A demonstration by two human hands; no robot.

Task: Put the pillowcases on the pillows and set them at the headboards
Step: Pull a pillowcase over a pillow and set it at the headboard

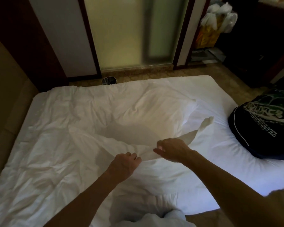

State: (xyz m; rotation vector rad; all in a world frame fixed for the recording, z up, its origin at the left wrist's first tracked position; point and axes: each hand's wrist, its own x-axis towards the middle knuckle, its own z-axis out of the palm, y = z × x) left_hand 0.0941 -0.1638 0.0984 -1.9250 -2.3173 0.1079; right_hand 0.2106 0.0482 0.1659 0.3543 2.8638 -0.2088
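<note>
White pillowcase (147, 128), white duvet (59, 145), dark green-patterned bag (267, 122).

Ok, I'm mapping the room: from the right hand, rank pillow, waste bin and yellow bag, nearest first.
From the right hand, gripping the pillowcase:
1. pillow, just ahead on the bed.
2. waste bin, on the floor past the bed's far edge.
3. yellow bag, far back right.

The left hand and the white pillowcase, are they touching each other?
Touching. The head view shows the left hand with its fingers curled round a gathered edge of the pillowcase; the cloth pulls tight from its knuckles.
</note>
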